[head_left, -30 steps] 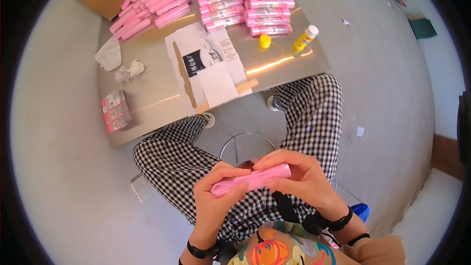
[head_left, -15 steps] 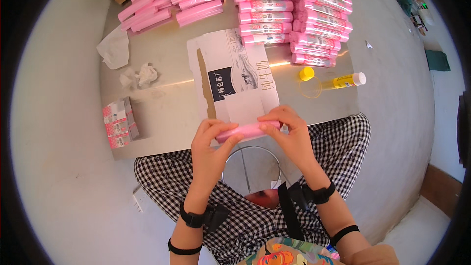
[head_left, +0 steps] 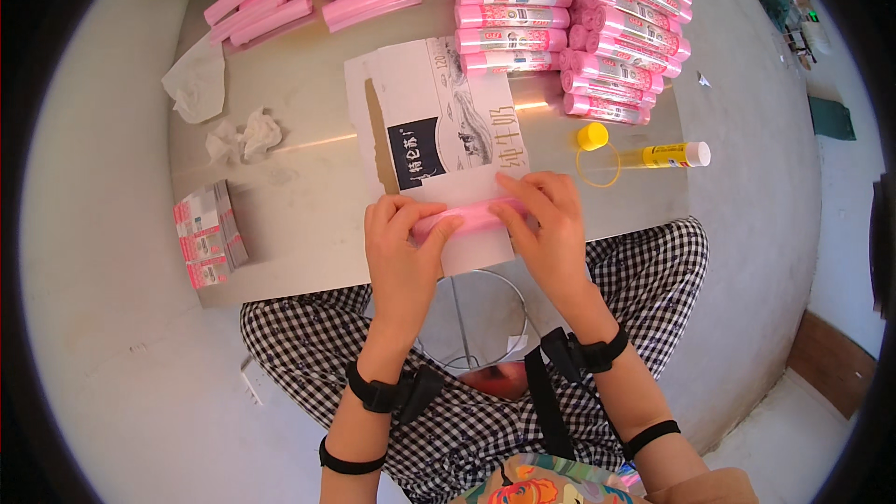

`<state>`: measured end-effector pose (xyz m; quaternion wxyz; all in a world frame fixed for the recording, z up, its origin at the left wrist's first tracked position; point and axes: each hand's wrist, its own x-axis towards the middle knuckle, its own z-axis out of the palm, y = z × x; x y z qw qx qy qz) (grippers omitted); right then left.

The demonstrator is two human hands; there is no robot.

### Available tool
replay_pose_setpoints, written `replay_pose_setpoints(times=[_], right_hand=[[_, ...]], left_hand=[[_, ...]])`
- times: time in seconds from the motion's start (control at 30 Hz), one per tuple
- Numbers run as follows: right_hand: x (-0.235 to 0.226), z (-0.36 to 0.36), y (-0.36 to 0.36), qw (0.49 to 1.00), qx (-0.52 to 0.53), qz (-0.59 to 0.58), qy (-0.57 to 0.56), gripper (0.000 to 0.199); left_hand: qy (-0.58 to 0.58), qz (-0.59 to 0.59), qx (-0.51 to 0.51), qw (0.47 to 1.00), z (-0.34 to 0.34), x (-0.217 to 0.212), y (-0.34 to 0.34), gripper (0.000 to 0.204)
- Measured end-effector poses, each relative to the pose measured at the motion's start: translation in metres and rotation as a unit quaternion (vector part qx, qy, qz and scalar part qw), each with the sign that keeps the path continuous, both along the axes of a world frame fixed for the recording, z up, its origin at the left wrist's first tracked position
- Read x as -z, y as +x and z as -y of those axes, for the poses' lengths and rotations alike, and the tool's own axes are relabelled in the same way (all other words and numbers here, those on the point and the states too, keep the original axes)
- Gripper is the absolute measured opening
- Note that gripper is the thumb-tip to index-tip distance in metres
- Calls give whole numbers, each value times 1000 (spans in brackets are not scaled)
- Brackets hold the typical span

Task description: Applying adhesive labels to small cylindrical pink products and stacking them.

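Observation:
A pink plastic bag roll (head_left: pixel 474 217), with no label showing, lies crosswise over the near part of a flattened white carton (head_left: pixel 397 75). My left hand (head_left: pixel 403 238) grips its left end, fingers on the far side and thumb on the near side. At the other end my right hand (head_left: pixel 549 224) pinches it the same way. The roll's two tips are partly hidden by my fingers. To the right of the carton are a yellow glue stick (head_left: pixel 665 155) and its round yellow cap (head_left: pixel 592 136).
Plain pink rolls (head_left: pixel 373 2) are heaped at the far left, labelled ones (head_left: pixel 513 17) stacked at the far right. A pile of printed labels (head_left: pixel 203 233) sits by the left edge, near crumpled tissue (head_left: pixel 247 136) and a white sheet (head_left: pixel 196 84). My knees flank the metal table (head_left: pixel 299 252).
Both hands have moved away from my body with the pink roll, from the carton's near edge further onto it. The whole view has shifted slightly.

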<state>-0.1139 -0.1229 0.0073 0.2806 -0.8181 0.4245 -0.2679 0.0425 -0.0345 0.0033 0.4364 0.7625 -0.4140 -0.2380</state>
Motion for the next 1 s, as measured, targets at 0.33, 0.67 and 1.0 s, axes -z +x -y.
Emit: replay_pose_setpoints(times=[0.33, 0.67, 1.0], right_hand=[[-19, -23, -24, 973, -183, -96, -100, 29], [-18, -9, 3, 997, -64, 5, -49, 9], [-9, -2, 17, 1000, -15, 1, -24, 11]], left_hand=[[24, -20, 15, 999, 9, -8, 9, 18], [29, -44, 38, 998, 11, -4, 16, 14], [19, -86, 91, 992, 2, -12, 25, 17]])
